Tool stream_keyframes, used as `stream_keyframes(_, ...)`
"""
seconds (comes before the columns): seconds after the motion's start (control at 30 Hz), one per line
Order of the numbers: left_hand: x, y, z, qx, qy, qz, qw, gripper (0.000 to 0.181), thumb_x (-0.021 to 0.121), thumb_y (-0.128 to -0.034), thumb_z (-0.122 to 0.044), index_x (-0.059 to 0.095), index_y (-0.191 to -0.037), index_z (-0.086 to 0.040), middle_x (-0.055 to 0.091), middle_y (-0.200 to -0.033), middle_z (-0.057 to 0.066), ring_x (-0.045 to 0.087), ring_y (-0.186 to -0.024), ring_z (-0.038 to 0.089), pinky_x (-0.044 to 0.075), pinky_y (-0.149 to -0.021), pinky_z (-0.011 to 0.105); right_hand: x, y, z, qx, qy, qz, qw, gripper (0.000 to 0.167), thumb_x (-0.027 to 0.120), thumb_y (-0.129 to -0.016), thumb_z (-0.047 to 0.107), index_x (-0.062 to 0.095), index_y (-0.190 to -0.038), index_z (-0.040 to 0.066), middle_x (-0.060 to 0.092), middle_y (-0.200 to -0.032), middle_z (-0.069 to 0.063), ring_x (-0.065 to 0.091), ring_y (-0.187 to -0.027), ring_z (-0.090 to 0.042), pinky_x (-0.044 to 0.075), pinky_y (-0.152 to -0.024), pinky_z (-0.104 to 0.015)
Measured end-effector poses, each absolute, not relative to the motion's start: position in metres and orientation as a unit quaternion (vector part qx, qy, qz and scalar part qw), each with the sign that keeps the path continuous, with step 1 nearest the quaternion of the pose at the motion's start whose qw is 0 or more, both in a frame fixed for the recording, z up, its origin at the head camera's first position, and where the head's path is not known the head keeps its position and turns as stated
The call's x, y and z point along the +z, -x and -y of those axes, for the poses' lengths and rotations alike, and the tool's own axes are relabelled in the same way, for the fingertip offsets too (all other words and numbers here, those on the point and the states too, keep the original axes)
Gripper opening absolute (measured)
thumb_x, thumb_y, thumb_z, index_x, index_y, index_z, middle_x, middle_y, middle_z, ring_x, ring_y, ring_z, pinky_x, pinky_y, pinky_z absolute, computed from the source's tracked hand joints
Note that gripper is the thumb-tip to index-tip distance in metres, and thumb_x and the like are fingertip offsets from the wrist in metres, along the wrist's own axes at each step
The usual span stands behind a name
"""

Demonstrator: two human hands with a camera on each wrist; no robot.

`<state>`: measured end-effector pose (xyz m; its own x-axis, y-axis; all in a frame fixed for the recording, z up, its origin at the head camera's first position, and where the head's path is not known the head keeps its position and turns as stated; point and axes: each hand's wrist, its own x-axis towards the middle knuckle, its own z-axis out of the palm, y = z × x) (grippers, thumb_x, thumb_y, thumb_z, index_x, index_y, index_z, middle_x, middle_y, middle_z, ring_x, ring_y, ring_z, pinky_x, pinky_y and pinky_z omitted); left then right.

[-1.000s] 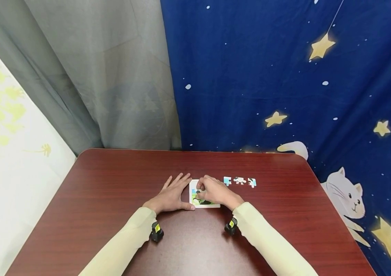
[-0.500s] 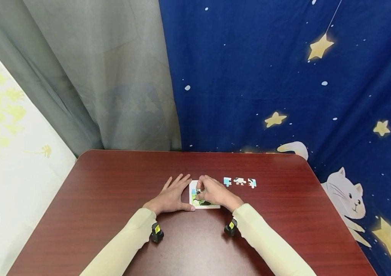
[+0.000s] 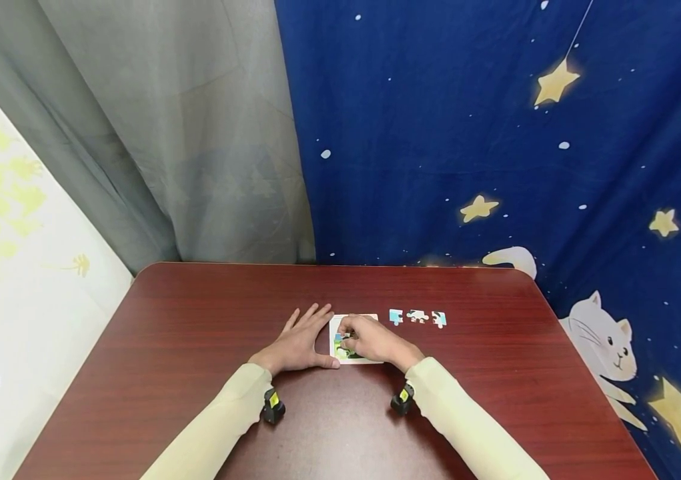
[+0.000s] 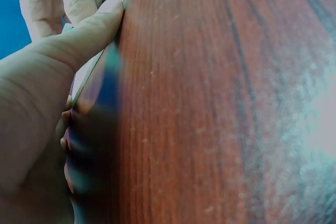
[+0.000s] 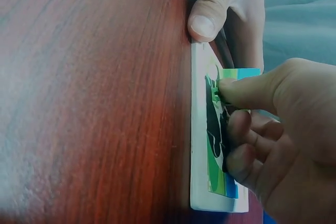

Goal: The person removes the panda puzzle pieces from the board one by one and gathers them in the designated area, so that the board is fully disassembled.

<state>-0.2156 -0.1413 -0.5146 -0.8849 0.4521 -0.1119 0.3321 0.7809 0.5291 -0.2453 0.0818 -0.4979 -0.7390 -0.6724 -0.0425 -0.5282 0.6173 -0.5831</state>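
Right hand (image 3: 371,339) pinches a puzzle piece (image 5: 247,73); seating cannot be confirmed. Beneath the grip, white-rimmed tray (image 5: 198,166): best align edges before pressing. Left of it, spread left hand (image 3: 297,341) should brace. Right, beyond: loose pieces (image 3: 417,314).

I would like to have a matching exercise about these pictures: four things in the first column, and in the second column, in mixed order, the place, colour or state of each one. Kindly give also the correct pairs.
Column 1
1. Left hand
2. Right hand
3. Three loose pieces
4. Puzzle tray

Column 2
A. in a row on the table
B. pinches a puzzle piece
C. has a white rim
D. fingers spread, thumb at the tray's near corner

Pairs: 1-D, 2-B, 3-A, 4-C
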Motion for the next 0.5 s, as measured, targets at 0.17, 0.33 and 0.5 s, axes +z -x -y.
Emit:
stream_keyframes(0.17,-0.5137,0.2154,0.1416,0.254,-0.208,-0.937,0.116,0.114,0.083,-0.0830,-0.066,0.031,-0.169,-0.011,0.021,-0.181,0.003,0.010,-0.170,0.031,0.003,-0.136,0.063,-0.4984,0.2470,-0.0845,-0.310,0.325,-0.881,0.152,0.004,0.072,-0.098,0.010,0.069,-0.099,0.009,0.065,-0.085,0.004,0.054,-0.073,-0.006,0.047,-0.068,-0.023)
stream_keyframes(0.33,-0.5147,0.2156,0.1415,0.250,-0.208,-0.939,0.115,0.115,0.083,-0.0826,-0.067,0.032,-0.169,-0.011,0.022,-0.181,0.004,0.011,-0.170,0.032,0.004,-0.135,0.063,-0.4977,0.2474,-0.0841,-0.318,0.324,-0.877,0.157,0.007,0.075,-0.096,0.008,0.068,-0.099,0.009,0.064,-0.083,0.003,0.054,-0.071,-0.006,0.047,-0.067,-0.023)
stream_keyframes(0.5,-0.5151,0.2152,0.1405,0.240,-0.211,-0.941,0.112,0.111,0.079,-0.0855,-0.067,0.031,-0.169,-0.012,0.021,-0.181,0.004,0.011,-0.170,0.031,0.004,-0.136,0.062,-0.4976,0.2465,-0.0822,-0.305,0.325,-0.883,0.148,0.011,0.076,-0.093,0.005,0.068,-0.098,0.010,0.065,-0.086,0.003,0.055,-0.075,-0.007,0.048,-0.071,-0.025)
